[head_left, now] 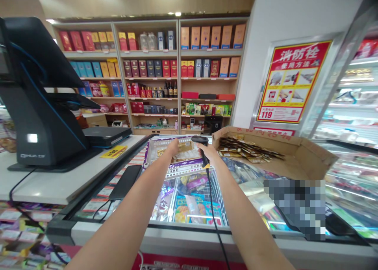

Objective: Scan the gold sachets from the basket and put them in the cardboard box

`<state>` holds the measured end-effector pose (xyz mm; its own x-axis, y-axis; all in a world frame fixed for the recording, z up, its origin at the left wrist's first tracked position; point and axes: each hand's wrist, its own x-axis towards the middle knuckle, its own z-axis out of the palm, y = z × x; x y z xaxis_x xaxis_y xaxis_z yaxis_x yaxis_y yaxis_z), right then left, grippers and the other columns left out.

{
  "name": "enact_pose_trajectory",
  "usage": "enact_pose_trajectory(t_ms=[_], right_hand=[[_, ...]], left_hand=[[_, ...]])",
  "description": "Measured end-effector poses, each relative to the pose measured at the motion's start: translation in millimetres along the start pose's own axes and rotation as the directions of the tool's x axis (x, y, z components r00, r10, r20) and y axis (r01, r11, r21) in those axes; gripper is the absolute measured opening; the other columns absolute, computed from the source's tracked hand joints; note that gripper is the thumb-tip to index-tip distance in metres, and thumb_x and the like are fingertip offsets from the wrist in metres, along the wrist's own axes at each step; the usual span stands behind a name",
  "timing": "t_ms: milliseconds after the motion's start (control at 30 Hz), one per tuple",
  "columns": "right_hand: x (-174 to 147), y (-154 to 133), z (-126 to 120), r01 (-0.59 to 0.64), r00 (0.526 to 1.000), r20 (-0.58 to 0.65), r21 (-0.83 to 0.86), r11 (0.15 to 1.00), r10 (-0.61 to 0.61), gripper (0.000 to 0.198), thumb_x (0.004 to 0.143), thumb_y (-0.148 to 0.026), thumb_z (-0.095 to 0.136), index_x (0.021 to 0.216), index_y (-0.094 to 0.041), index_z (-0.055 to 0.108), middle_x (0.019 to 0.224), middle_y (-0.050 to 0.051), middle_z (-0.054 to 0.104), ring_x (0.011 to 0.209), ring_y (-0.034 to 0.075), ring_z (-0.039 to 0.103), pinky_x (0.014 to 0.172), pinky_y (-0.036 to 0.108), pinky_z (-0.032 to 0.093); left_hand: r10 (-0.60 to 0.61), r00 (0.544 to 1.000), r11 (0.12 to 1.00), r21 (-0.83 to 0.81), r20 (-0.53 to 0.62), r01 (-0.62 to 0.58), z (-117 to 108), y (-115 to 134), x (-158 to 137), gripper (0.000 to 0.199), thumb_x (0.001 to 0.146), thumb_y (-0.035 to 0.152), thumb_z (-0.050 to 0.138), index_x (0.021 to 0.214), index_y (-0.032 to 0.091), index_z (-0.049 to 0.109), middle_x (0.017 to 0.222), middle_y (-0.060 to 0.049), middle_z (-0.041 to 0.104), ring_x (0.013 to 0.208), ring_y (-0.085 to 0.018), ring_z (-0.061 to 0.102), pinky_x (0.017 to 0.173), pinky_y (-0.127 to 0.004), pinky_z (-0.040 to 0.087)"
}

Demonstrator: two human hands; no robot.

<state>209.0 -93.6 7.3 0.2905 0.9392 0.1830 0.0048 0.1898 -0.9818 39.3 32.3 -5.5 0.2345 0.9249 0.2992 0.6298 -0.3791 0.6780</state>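
Observation:
My right hand (208,151) is wrapped round the grip of a black barcode scanner (200,139), and its cable hangs down between my forearms. The scanner's head points left, close to a small gold packet (186,146) with a barcode label. That packet is pinched in my left hand (173,147), whose fingers are partly hidden. Both hands are over a shallow white plastic basket (177,168) with purple edging, which rests on the freezer's glass top. More gold wrapping shows inside the basket. To the right, an open cardboard box (307,154) holds many dark gold packets (248,148).
A black phone-like device (125,182) with a cable lies left on the glass-topped freezer (201,227). Beyond it stands a checkout terminal (44,89) on a white counter (88,171). A blurred-out object (301,205) lies right. Shelves of boxed goods (150,69) line the back wall.

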Motion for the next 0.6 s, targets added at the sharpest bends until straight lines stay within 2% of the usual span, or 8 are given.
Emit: enact_pose_trajectory(t_ms=[100,233,367,500,600], right_hand=[[5,6,-2,0.002,1.0,0.031,0.017,1.0,-0.002,0.015,0.072,-0.028,0.067,0.073,-0.016,0.058,0.05,-0.001,0.058,0.045,0.011,0.052,0.049,0.023,0.043],[8,9,-3,0.007,0.998,0.07,0.061,0.998,-0.011,0.015,0.071,-0.027,0.067,0.07,-0.017,0.057,0.05,-0.001,0.058,0.045,0.011,0.052,0.048,0.023,0.043],[6,4,-2,-0.005,0.998,0.07,0.038,0.999,0.002,0.014,0.07,-0.024,0.068,0.067,-0.017,0.056,0.047,-0.003,0.054,0.042,0.01,0.048,0.044,0.022,0.04],[3,2,-2,-0.015,0.999,0.046,-0.035,0.999,0.016,0.016,0.073,-0.022,0.066,0.062,-0.017,0.056,0.048,-0.001,0.055,0.042,0.01,0.049,0.044,0.022,0.04],[6,4,-2,-0.01,0.999,0.046,-0.038,0.999,0.012,0.017,0.074,-0.022,0.065,0.06,-0.017,0.056,0.048,-0.001,0.055,0.043,0.01,0.049,0.045,0.022,0.04]], left_hand=[[0.081,0.993,0.994,-0.06,-0.089,-0.087,-5,9,1,0.027,0.066,0.003,0.068,0.092,0.011,0.066,0.094,-0.013,0.07,0.09,-0.029,0.065,0.081,-0.038,0.05],[0.008,0.999,0.95,-0.311,-0.045,-0.021,-11,15,2,0.033,0.074,0.014,0.063,0.106,0.01,0.068,0.094,-0.01,0.07,0.078,-0.023,0.065,0.069,-0.032,0.051],[-0.079,0.995,0.943,-0.327,-0.053,0.057,-16,17,-1,0.035,0.075,0.015,0.06,0.11,0.012,0.068,0.096,-0.01,0.07,0.078,-0.019,0.063,0.072,-0.029,0.05],[-0.041,0.998,0.948,-0.317,-0.051,0.023,-18,19,-6,0.039,0.074,0.013,0.061,0.113,0.013,0.067,0.106,-0.01,0.069,0.086,-0.018,0.063,0.08,-0.028,0.049],[-0.036,0.999,0.944,-0.33,-0.021,0.027,-17,21,-8,0.04,0.076,0.013,0.06,0.116,0.013,0.065,0.112,-0.011,0.068,0.089,-0.018,0.063,0.08,-0.027,0.049]])
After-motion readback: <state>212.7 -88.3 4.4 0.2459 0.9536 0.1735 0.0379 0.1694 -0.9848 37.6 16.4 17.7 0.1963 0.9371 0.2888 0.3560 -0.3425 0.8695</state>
